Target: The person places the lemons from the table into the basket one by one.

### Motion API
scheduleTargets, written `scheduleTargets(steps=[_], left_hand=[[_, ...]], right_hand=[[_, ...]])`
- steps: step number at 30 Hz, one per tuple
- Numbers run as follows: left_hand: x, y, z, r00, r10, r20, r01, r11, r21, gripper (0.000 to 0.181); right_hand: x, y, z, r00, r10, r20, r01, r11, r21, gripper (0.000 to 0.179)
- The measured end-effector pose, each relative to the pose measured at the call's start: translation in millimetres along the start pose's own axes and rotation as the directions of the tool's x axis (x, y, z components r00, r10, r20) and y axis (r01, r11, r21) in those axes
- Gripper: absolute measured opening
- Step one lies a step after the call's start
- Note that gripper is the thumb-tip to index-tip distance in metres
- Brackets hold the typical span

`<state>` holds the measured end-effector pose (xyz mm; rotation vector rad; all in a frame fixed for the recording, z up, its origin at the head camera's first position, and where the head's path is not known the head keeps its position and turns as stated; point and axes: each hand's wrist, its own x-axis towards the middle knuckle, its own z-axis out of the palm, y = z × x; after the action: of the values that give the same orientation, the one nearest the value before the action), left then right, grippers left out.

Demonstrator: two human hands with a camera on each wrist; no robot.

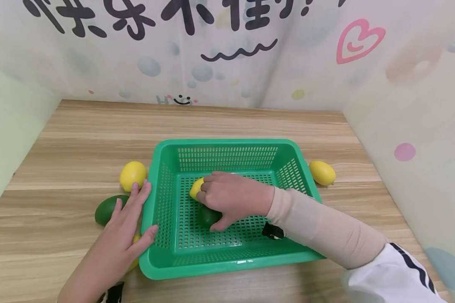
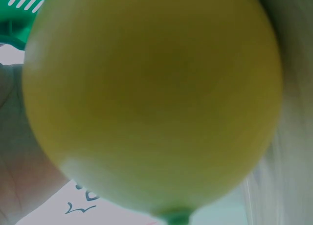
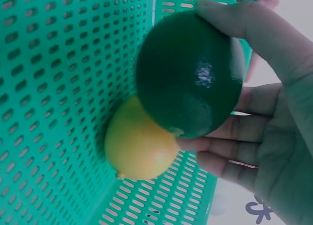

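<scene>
1. The right hand (image 1: 233, 198) reaches inside the green basket (image 1: 167, 261), fingers and thumb curled round a green lime (image 3: 188, 76); its fingertips touch a yellow lemon (image 3: 139, 146) lying on the basket floor beside the lime.
2. The left hand (image 1: 123, 233) lies flat and open against the basket's left wall, covering a yellow fruit (image 2: 151, 102).
3. On the table (image 1: 60, 126) left of the basket sit another lemon (image 1: 132, 174) and an avocado (image 1: 104, 209).
4. A third lemon (image 1: 322, 172) rests just right of the basket.

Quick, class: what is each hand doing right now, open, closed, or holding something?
Left hand: open, lying flat on a lemon beside the green basket.
Right hand: holding a green lime, fingers touching a lemon.
</scene>
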<state>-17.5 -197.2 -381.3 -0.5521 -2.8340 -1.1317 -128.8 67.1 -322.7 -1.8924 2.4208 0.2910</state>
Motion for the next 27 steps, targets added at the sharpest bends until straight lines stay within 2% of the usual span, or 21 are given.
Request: scheduleTargets(steps=[4,13,27], left_hand=[[-0.2,0.2,0.1,1.000,-0.001,-0.001,0.001,1.000,-0.001,0.085],[-0.5,0.4,0.5,1.000,-0.005,-0.003,0.005,1.000,-0.002,0.085],[-1.2,0.0,1.5,1.000,-0.002,-0.002,0.002,1.000,-0.001,0.084]], right_hand=[[1.4,0,3,1.000,-0.007,-0.022,0.007,1.000,-0.008,0.051],[3.6,-2,5,0.999,0.002,0.041,-0.002,1.000,0.001,0.052],[9.2,-2,17,0.997,0.047,0.064,-0.047,0.999,-0.002,0.046]])
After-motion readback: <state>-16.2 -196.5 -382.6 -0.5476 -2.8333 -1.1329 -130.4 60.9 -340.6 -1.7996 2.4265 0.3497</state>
